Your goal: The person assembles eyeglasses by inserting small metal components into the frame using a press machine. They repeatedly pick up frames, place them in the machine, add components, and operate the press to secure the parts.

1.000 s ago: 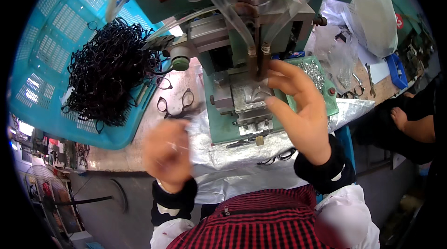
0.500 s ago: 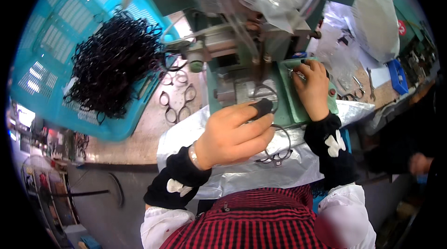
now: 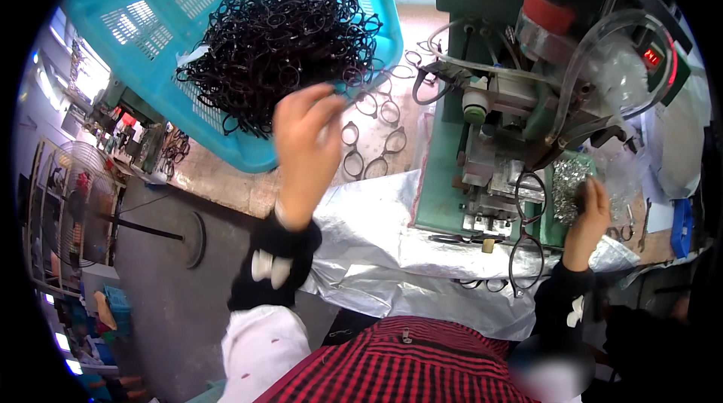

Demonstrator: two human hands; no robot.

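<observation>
My left hand (image 3: pixel 305 151) is raised beside the blue plastic basket (image 3: pixel 248 158), its fingers bent together and slightly blurred. Whatever it pinches, if anything, I cannot make out. Behind it a heap of dark eyeglass frames (image 3: pixel 279 49) fills the basket. My right hand (image 3: pixel 590 226) dips its closed fingertips into the small silver metal pieces (image 3: pixel 570 188) in a green tray; what is between the fingers is hidden. One dark eyeglass frame (image 3: pixel 539 256) sits at the bench machine (image 3: pixel 489 143), one rim below the other, with no hand on it.
Several eyeglass frames (image 3: pixel 394 139) lie on the table between basket and machine. Silver sheeting (image 3: pixel 361 226) covers the front edge. Clear tubes (image 3: pixel 572 64) loop over the machine. A wrench (image 3: pixel 645 221) and a blue box (image 3: pixel 681 226) are at the right. A fan (image 3: pixel 79 199) stands left.
The view has swung left. My left hand has left the eyeglass frame at the machine and moved to the basket. My right hand stays at the tray of metal pieces.
</observation>
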